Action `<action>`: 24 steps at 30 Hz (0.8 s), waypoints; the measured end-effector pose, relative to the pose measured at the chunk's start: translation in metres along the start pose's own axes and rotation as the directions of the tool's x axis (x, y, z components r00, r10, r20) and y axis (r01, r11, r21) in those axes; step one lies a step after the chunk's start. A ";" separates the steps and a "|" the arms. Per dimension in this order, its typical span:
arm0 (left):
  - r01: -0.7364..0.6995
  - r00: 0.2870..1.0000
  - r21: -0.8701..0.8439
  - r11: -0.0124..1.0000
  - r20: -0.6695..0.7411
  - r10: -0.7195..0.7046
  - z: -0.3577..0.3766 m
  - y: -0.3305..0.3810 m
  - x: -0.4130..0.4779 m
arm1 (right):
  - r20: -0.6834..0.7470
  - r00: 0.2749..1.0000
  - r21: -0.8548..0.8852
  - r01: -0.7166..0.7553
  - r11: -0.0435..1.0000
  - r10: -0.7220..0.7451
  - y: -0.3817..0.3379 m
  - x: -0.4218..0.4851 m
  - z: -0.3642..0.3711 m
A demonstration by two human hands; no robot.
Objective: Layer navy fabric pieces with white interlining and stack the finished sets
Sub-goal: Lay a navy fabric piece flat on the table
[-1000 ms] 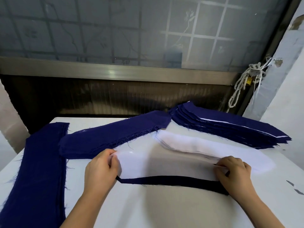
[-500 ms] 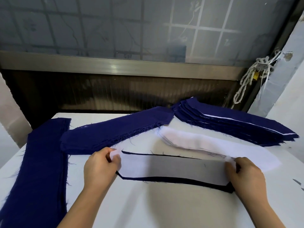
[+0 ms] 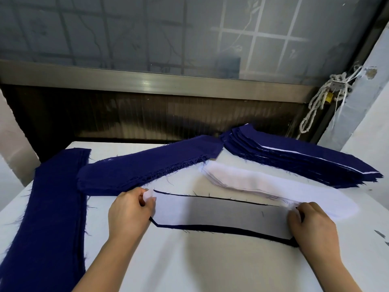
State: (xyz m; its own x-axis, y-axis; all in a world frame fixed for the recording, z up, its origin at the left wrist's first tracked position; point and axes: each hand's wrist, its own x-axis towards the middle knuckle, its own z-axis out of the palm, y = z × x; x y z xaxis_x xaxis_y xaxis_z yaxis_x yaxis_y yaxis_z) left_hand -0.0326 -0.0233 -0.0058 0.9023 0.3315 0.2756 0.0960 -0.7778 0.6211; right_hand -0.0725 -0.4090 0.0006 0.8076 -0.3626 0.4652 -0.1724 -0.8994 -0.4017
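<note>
left hand (image 3: pixel 129 213) pinches the left end of a white interlining strip (image 3: pixel 221 211), thumb and fingers curled on it; right hand (image 3: pixel 313 226) grips the right end. the strip lies flat on a navy piece (image 3: pixel 242 230), whose dark rim shows along both long edges, mid-table (image 3: pixel 210 266). just beyond lies a white interlining pile (image 3: pixel 263 182). a stack of finished sets (image 3: pixel 294 161) sits at the far right corner, a navy pile (image 3: pixel 147 167) mid-far, and another navy pile (image 3: pixel 52 207) lies along the left edge.
</note>
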 end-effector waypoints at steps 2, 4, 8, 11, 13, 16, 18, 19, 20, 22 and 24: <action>-0.001 1.000 -0.001 1.000 -0.006 0.001 0.000 0.000 0.000 | -0.003 1.000 0.010 -0.008 1.000 0.008 0.000 -0.001 0.000; 0.003 1.000 -0.005 1.000 -0.004 -0.003 0.001 0.000 0.001 | -0.002 1.000 0.021 -0.021 1.000 0.021 0.000 -0.002 -0.001; 0.005 1.000 0.000 1.000 0.002 -0.005 0.001 0.000 0.001 | 0.006 0.999 0.054 -0.054 0.997 0.054 -0.003 -0.001 -0.002; -0.002 1.000 -0.006 1.000 -0.006 0.002 0.001 0.001 0.000 | 0.006 0.998 0.058 -0.060 0.997 0.060 -0.005 -0.001 -0.002; -0.003 1.000 -0.017 1.000 -0.003 0.003 0.001 0.000 0.000 | -0.008 0.996 0.069 -0.083 0.994 0.084 -0.006 -0.001 -0.002; -0.008 1.000 -0.033 0.999 0.008 0.008 0.001 -0.001 0.000 | -0.027 0.996 0.028 -0.090 0.996 0.091 -0.004 0.000 -0.001; -0.015 1.000 -0.064 0.998 -0.013 0.014 0.001 0.001 -0.002 | -0.059 0.997 -0.052 -0.050 0.997 0.047 -0.002 0.001 0.000; -0.030 0.999 -0.080 0.996 -0.044 0.026 0.001 0.001 -0.002 | -0.079 0.996 -0.084 -0.041 0.996 0.035 -0.002 0.001 -0.001; -0.056 0.995 -0.090 0.994 -0.087 0.048 0.000 0.001 -0.003 | -0.103 0.994 -0.094 -0.042 0.995 0.032 -0.003 0.002 0.000; -0.119 0.982 -0.099 0.988 -0.161 0.102 -0.001 0.001 -0.004 | -0.141 0.989 -0.072 -0.053 0.996 0.042 -0.006 0.000 -0.003; -0.170 0.975 -0.112 0.979 -0.167 0.150 -0.001 0.000 -0.005 | -0.143 0.988 -0.005 -0.059 0.998 0.058 -0.007 -0.002 -0.005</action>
State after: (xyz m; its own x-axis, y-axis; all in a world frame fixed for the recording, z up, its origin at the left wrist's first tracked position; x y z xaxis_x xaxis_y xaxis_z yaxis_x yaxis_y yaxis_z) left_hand -0.0375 -0.0243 -0.0066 0.8237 0.2955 0.4840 -0.1060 -0.7582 0.6433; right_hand -0.0759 -0.4031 0.0058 0.7069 -0.4455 0.5494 -0.2227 -0.8774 -0.4249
